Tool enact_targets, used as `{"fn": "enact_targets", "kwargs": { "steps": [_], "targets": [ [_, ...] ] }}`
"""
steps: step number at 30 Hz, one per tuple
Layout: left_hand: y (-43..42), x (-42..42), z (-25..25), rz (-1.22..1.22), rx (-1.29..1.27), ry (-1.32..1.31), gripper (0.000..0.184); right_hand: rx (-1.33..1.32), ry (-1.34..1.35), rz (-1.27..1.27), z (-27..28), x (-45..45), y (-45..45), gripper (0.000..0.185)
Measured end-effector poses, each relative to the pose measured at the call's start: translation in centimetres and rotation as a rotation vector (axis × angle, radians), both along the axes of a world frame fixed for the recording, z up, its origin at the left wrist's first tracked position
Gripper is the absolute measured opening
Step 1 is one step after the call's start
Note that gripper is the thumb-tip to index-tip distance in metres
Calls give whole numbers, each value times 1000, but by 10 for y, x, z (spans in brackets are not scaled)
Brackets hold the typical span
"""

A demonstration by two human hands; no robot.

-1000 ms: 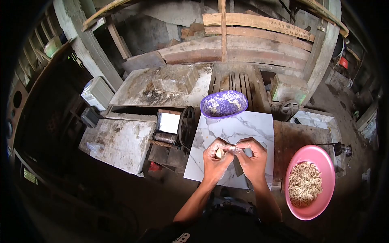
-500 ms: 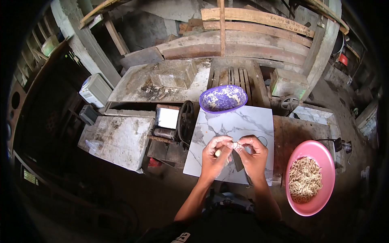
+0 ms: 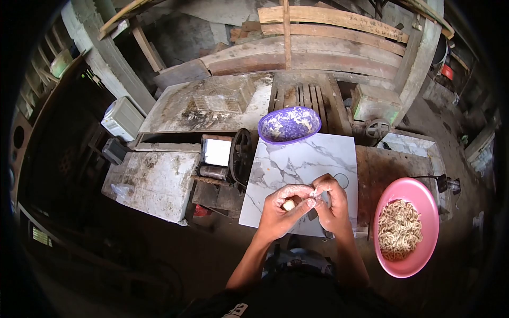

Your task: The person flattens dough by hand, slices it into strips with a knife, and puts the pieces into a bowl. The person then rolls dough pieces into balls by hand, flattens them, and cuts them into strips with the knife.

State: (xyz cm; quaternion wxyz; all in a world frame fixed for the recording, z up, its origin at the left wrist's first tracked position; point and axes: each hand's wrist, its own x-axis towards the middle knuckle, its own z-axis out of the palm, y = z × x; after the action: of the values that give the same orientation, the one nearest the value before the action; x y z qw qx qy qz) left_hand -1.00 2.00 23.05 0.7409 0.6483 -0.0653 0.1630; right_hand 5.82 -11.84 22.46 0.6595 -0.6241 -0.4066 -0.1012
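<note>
My left hand (image 3: 283, 213) is curled around a pale lump of dough (image 3: 289, 205), its fingers dusted white. At its fingertips, my right hand (image 3: 334, 204) pinches a small white bit of dough (image 3: 313, 194). Both hands meet over the marble-patterned board (image 3: 275, 172). Beneath them, a dark flat blade-like thing (image 3: 313, 215) is mostly hidden. A thin round ring (image 3: 341, 180) lies just beyond my right hand. Behind the board's far edge sits a purple basin (image 3: 290, 142) smeared with dough. To the right, a pink basin (image 3: 422, 254) holds pale, noodle-like strands (image 3: 400, 230).
A hand-wheeled machine (image 3: 216, 153) stands left of the board. Farther left is a stained white slab (image 3: 154, 185) with a crumpled plastic bag (image 3: 123, 191). A wire crate (image 3: 225, 95) rests on the back table, and a boxy block (image 3: 376, 103) sits at the back right.
My hands have shifted slightly right, and the left has turned so the dough lump shows more. The right fingers have risen a little. The whole view has moved slightly.
</note>
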Motion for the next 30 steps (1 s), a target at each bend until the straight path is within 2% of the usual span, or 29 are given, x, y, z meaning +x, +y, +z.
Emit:
{"fn": "enact_targets", "kwargs": {
  "steps": [12, 20, 23, 30],
  "targets": [
    [0, -3, 8, 4, 11, -5, 18, 34, 14, -20, -1, -3, 0, 13],
    [-1, -2, 8, 51, 69, 19, 19, -12, -88, -32, -3, 1, -2, 14],
    [-1, 0, 4, 40, 32, 21, 19, 52, -37, -47, -6, 0, 1, 13],
    [-2, 4, 1, 60, 58, 27, 19, 20, -40, -69, -8, 5, -1, 15]
  ]
}}
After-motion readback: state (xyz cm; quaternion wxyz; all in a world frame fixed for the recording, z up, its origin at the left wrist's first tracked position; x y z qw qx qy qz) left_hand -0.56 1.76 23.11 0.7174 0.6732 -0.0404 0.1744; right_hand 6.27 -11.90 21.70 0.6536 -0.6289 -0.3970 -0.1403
